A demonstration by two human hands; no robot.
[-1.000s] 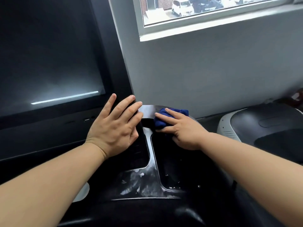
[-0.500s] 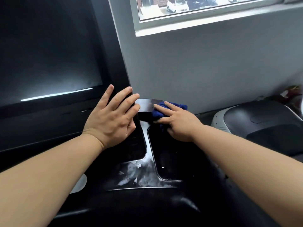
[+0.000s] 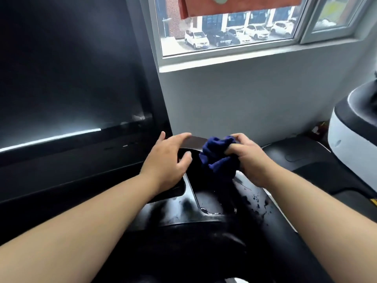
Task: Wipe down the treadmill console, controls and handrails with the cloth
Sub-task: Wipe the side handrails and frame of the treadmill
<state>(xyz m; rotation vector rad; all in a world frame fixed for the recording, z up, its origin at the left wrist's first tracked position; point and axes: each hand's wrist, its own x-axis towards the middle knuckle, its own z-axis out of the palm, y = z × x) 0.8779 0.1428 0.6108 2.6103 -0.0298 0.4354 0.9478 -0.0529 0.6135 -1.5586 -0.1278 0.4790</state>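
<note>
**Wiping at the far rim of the console tray: cloth bunched in the right hand**

The blue cloth (image 3: 217, 158) is gripped by the right hand (image 3: 252, 160). Its fingers (image 3: 237, 137) are curled round the upper folds, so the fabric is gathered into a loose bundle. The bundle is held at the far end of the right recess (image 3: 208, 201) of the black treadmill console (image 3: 183, 221). Its lower folds hang down into that recess, and its top edge lies just beside the glossy curved rim (image 3: 195, 142).

The left hand (image 3: 167, 162) is laid on the console to the left of the cloth. Its fingers (image 3: 181, 136) are stretched, relaxed, over the rim. The thumb (image 3: 186, 156) is bent down towards the recess, and nothing is held. Hand and cloth are close; whether they touch cannot be told.

Pale smears and dark blotches are noted on the glossy surface (image 3: 255, 201) near the right forearm. Some are also seen on the ridge between the two recesses.

The dark screen (image 3: 61, 78) is seen upper left, with one bright reflected strip along its lower edge. A grey wall (image 3: 244, 99) and a window (image 3: 224, 37) with parked cars outside are recorded behind. A white-and-black machine (image 3: 350, 144) stands at the right edge.
</note>
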